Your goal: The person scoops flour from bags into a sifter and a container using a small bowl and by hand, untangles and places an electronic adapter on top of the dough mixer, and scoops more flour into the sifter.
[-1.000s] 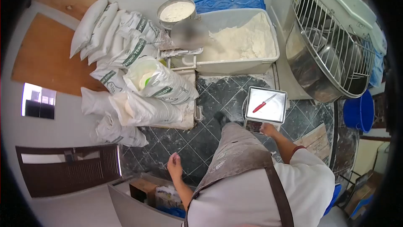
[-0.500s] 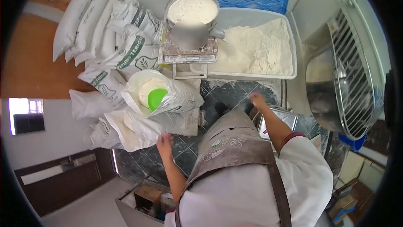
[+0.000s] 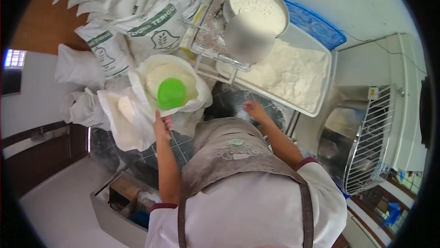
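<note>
My left hand (image 3: pixel 162 125) is at the near edge of an open white flour sack (image 3: pixel 200 94), its thumb apart from loosely curled fingers. It holds nothing that I can see; whether it touches the sack is unclear. Inside that sack a bright green scoop or bowl (image 3: pixel 171 94) rests on the pale flour (image 3: pixel 158 77). Over the dark tiled floor, in front of the apron (image 3: pixel 229 140), hangs my right hand (image 3: pixel 254 110) with its fingers curled in and nothing visible in them. A second open sack (image 3: pixel 137 131) stands left of my left hand.
A large tub (image 3: pixel 326 85) of flour is at the back right. Beside it, a round metal pan (image 3: pixel 285 11) of flour sits on a dusty platform (image 3: pixel 211 18), partly behind a grey blur. Full flour sacks (image 3: pixel 156 23) are piled left. A steel mixer with a wire guard (image 3: pixel 371 142) stands right.
My view has turned and come closer to the sacks. My left hand has moved forward to the edge of the sack with the green item. My right hand stays low over the floor.
</note>
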Tool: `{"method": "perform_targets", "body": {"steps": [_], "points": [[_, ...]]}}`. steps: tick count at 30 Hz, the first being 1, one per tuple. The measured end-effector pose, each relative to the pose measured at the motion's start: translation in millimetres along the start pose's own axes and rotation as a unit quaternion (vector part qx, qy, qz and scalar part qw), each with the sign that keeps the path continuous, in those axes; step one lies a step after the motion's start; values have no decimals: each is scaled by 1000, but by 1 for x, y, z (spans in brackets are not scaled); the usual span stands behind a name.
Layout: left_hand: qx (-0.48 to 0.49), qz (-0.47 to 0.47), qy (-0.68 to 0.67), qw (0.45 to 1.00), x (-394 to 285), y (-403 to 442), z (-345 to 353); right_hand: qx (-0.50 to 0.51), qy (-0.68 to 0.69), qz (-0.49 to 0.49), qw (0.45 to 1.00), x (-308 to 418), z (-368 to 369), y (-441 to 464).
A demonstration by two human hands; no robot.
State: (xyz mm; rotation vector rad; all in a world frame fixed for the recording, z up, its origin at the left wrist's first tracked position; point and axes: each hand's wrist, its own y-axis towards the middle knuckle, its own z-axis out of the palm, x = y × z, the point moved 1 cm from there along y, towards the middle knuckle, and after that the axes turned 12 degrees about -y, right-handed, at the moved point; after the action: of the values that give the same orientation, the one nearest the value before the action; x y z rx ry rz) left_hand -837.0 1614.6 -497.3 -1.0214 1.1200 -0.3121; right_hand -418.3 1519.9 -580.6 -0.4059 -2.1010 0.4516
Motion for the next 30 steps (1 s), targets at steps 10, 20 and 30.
{"method": "perform_targets", "body": {"steps": [10, 20, 30], "points": [[44, 127, 126, 983, -2, 15, -26, 15, -119, -87, 989, 154, 18, 52], [-52, 171, 286, 941, -21, 10, -23, 19, -232, -139, 963, 232, 60, 135], [-91, 241, 376, 890, -33, -3, -16, 160, -416, -391, 805, 327, 214, 195]]}}
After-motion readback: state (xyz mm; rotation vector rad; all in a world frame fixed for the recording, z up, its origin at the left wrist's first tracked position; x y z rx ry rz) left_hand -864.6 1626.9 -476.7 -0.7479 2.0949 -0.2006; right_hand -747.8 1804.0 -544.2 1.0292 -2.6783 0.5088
